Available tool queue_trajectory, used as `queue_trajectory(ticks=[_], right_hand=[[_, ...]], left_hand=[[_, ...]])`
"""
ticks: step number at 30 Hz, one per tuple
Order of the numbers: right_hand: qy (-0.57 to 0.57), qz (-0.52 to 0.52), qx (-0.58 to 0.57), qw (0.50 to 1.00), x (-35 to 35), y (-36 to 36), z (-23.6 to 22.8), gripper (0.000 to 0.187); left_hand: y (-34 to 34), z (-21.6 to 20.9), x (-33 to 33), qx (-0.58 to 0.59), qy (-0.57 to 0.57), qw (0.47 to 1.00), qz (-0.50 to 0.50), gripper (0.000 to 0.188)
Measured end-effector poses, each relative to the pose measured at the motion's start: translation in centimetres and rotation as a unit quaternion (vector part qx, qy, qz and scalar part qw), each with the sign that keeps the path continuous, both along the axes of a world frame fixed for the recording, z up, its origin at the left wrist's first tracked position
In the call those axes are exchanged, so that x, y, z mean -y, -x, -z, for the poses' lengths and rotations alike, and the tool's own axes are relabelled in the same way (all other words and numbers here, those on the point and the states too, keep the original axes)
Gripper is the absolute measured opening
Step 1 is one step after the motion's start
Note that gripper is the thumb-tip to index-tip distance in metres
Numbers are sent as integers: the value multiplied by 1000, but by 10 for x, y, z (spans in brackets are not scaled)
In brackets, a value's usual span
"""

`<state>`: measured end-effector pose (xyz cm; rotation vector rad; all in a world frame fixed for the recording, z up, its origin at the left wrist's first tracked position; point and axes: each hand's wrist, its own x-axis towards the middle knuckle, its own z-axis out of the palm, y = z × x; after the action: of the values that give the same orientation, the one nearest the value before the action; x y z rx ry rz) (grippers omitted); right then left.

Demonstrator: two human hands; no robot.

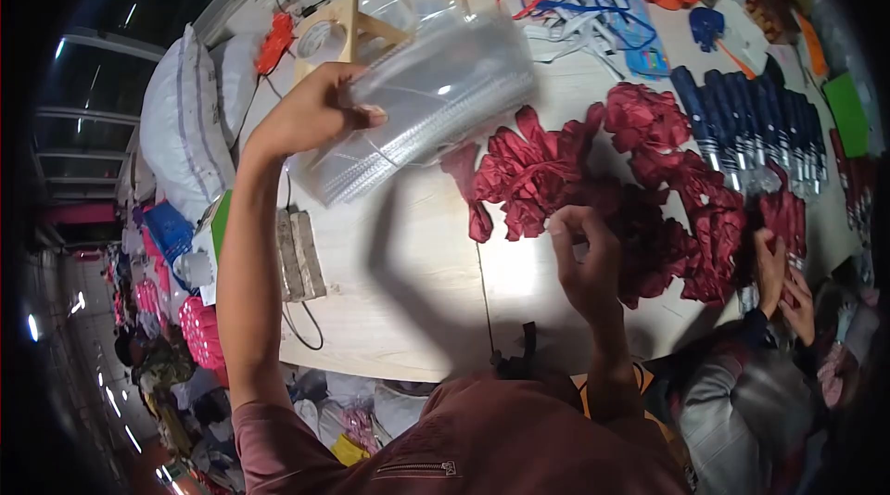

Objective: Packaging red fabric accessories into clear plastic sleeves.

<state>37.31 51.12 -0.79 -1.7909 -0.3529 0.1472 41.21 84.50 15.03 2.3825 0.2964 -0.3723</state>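
Left hand (336,107): closed over the near left end of the stack, thumb on top, fingers mostly hidden.
Clear stack: thick, glossy bundle of transparent plastic sheets or sleeves (464,87), held aslant above the table, far end blurred.
Right hand (591,254): fingers loosely curled, a gap between thumb and forefinger, nothing seen in it; just beside the maroon bundles.
Maroon bundles: crumpled, dark-red fabric gathers (530,171), heaped across the table's middle and right.
Navy row: slim dark-blue fabric rolls with pale, shiny ends (737,106), side by side beyond the maroon heap.
Co-worker's hands (771,274): at the right edge, by a maroon piece.
Tabletop: pale, wood-grained surface (408,310).
Progress, as judged: navy rolls appear ordered; most maroon bundles lie loose, with no clear sheet seen around them; the stack looks undivided, so much seems left.
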Motion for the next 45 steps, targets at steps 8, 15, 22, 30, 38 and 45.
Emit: queue_trajectory(ticks=[8,15,22,30,38,45], right_hand=[[-19,53,52,997,23,37,-5,8],[-18,100,66,993,44,67,-9,6],[-30,109,71,991,45,76,-9,6],[25,69,93,993,33,70,2,8],[100,117,112,982,-21,47,95,20],[329,-89,354,871,-144,32,139,44]], left_hand=[[-25,9,47,-7,81,986,147,30],[-34,26,77,19,144,968,204,35],[-28,29,89,40,52,975,212,38],[0,17,49,9,46,983,180,35],[73,-23,-40,-12,9,999,45,33],[116,-8,-71,-100,-42,991,78,30]])
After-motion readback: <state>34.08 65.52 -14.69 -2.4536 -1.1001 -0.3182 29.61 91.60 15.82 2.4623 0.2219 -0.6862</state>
